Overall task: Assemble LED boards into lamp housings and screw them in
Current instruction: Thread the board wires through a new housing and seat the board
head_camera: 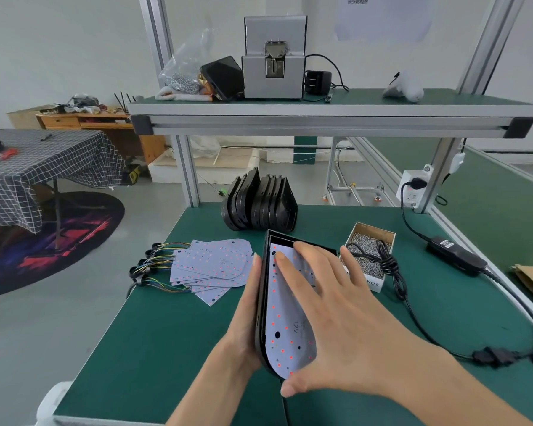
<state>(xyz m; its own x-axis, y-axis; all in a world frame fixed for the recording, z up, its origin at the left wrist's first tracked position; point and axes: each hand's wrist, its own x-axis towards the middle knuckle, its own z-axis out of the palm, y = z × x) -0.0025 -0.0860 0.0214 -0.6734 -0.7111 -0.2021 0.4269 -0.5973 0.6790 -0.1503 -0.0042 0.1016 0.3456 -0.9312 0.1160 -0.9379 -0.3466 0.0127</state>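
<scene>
Nearest the camera, on the green bench mat, we record our right hand, fingers straight and spread, lying flat on a pale lilac LED board with red dots marked 12V. That board sits inside a black teardrop-shaped lamp housing, tilted up on its left edge. Our left hand cups the housing's outer left wall, fingers running up along it.

Left of the housing, we list a fanned pile of like LED boards lying flat on the mat, their coloured wire leads with black plugs trailing off to the left.

Just right of the housing: a small open cardboard box of silver screws, with a coiled black cable draped across it. Further right, a black power adapter.

Behind the housing, a row of empty black housings standing on edge.

Above, on the upper shelf: a grey metal screw feeder machine and a clear bag of screws.
</scene>
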